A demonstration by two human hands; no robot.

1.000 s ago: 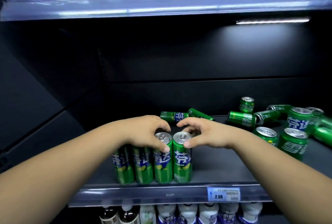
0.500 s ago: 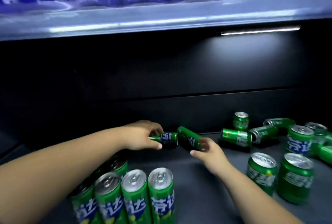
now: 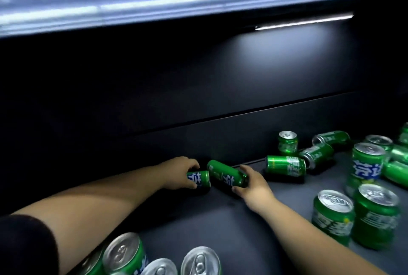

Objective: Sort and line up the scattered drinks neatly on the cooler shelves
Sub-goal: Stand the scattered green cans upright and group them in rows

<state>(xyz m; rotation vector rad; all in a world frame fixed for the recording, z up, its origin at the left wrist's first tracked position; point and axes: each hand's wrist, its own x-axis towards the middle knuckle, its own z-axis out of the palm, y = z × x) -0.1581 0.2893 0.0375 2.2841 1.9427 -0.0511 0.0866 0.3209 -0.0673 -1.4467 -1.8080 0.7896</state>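
Two slim green cans lie on their sides at the back of the dark shelf (image 3: 220, 219). My left hand (image 3: 180, 172) grips the left lying can (image 3: 199, 178), fingers curled over it. My right hand (image 3: 251, 183) grips the end of the right lying can (image 3: 227, 175), which points diagonally toward the back wall. A row of upright green cans (image 3: 125, 252) stands at the front left, partly cut off by the frame's bottom edge. More green cans (image 3: 287, 165) lie and stand scattered on the right.
Two short upright cans (image 3: 333, 213) stand close to my right forearm, a taller one (image 3: 366, 162) behind them. The lit edge of the shelf above (image 3: 154, 7) runs overhead. The cooler's dark back wall (image 3: 198, 138) is just behind the lying cans.
Both hands left the front row of upright cans and reached to the back, closing on the two lying cans. The view has moved in closer and lower.
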